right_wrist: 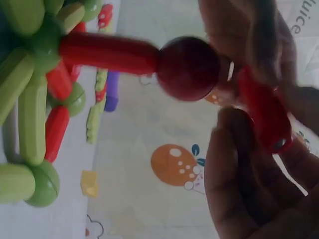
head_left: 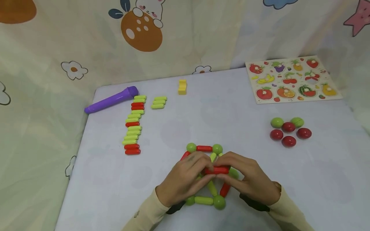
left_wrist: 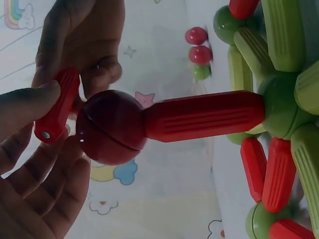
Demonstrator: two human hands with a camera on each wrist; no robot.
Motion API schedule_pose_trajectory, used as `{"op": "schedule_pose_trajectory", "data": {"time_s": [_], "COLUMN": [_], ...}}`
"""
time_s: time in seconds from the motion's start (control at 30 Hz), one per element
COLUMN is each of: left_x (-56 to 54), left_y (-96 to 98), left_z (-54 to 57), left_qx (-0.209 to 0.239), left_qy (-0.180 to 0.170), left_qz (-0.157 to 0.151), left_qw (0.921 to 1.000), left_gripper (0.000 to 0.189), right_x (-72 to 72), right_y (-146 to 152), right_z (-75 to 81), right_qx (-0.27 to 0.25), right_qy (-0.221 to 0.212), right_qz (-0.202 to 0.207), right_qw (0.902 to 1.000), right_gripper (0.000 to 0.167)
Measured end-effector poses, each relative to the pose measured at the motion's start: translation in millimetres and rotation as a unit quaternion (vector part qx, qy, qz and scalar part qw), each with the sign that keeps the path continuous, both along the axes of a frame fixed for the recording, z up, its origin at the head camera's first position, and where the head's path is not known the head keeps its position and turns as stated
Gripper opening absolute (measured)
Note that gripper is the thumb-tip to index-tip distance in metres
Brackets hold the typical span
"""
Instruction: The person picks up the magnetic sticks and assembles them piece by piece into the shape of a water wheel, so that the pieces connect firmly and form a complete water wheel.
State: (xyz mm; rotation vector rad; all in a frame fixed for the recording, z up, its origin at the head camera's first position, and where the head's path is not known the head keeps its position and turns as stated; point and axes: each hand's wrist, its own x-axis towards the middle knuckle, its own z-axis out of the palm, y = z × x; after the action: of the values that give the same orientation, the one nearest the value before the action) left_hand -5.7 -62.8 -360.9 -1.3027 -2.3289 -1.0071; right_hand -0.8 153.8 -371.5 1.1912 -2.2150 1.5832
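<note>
Both hands are together over a construction of sticks and balls. My left hand point(head_left: 185, 176) pinches one end of a red stick point(head_left: 218, 170), and my right hand point(head_left: 252, 179) holds its other end. In the left wrist view the same red stick point(left_wrist: 59, 105) shows a small metal disc at its tip. Close by is a dark red ball point(left_wrist: 112, 127) on an upright red stick point(left_wrist: 204, 115), which rises from a green ball point(left_wrist: 281, 105) of the structure. Around that ball, light green sticks point(head_left: 204, 200) and further green balls point(head_left: 219, 202) form the frame, partly hidden by the hands.
To the left lie a column of loose green and red sticks point(head_left: 133, 132) and a purple toy microphone point(head_left: 111, 101). A yellow block point(head_left: 182, 87) is at the back. On the right are several loose balls point(head_left: 288, 141) and a fruit puzzle board point(head_left: 292, 80).
</note>
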Motion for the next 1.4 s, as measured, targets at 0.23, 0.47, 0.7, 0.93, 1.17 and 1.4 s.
{"op": "schedule_pose_trajectory", "data": {"time_s": [0.23,0.47,0.7,0.93,1.17,1.4], "left_x": [-2.2,0.4,0.4,0.8,0.6,0.4], "left_y": [-1.6,-6.0,-4.1,4.5,5.1,4.3], "left_z": [-10.3,-21.7,-28.1,-33.2,-33.7,-34.4], "left_qx": [-0.042,-0.062,-0.044,-0.055,-0.055,-0.050], "left_qy": [-0.015,-0.102,-0.090,-0.070,-0.067,-0.079], "left_qz": [0.029,0.029,0.020,0.010,0.015,0.011], "left_qw": [0.9986,0.9924,0.9947,0.9960,0.9961,0.9956], "left_gripper": [0.053,0.035,0.039,0.024,0.020,0.022], "right_x": [1.0,4.1,7.1,4.4,-29.7,-38.6], "right_y": [16,18,10,24,106,147], "right_z": [-7.2,-19.9,-21.2,-15.0,-25.8,-51.0], "right_qx": [0.033,0.047,0.055,0.109,0.309,0.404], "right_qy": [-0.039,-0.074,-0.094,-0.090,-0.048,-0.189], "right_qz": [-0.050,-0.052,-0.039,-0.101,-0.429,-0.435], "right_qw": [0.9975,0.9947,0.9933,0.9847,0.8477,0.7824], "right_gripper": [0.029,0.045,0.041,0.036,0.043,0.056]}}
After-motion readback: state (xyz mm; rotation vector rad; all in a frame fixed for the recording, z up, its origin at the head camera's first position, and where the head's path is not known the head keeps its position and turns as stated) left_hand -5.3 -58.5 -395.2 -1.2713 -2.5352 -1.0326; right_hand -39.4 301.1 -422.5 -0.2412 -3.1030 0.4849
